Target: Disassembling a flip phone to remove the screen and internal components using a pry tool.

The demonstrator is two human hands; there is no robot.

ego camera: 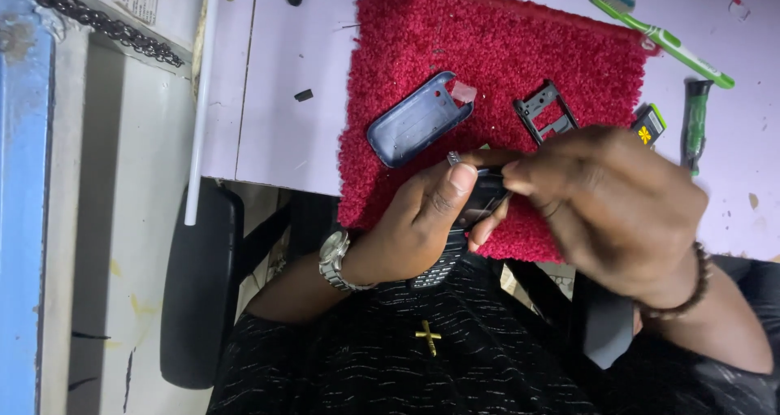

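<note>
The left hand [422, 220] grips a small dark keypad phone [467, 220], its fingers wrapped around the body and the thumb pressed against the upper edge. The right hand [609, 208] pinches the phone's top end between thumb and fingers; what exactly it grasps there is hidden, possibly a part of the casing. The phone is held just above the near edge of a red fuzzy mat [504, 65] that lies on the pale tabletop [292, 98]. On the mat, beyond the hands, rest a blue-grey back cover [414, 122] and a black inner frame [544, 112]. A small battery [648, 126] sits at the mat's right edge, near a green screwdriver [695, 126] and a green toothbrush [662, 37].
</note>
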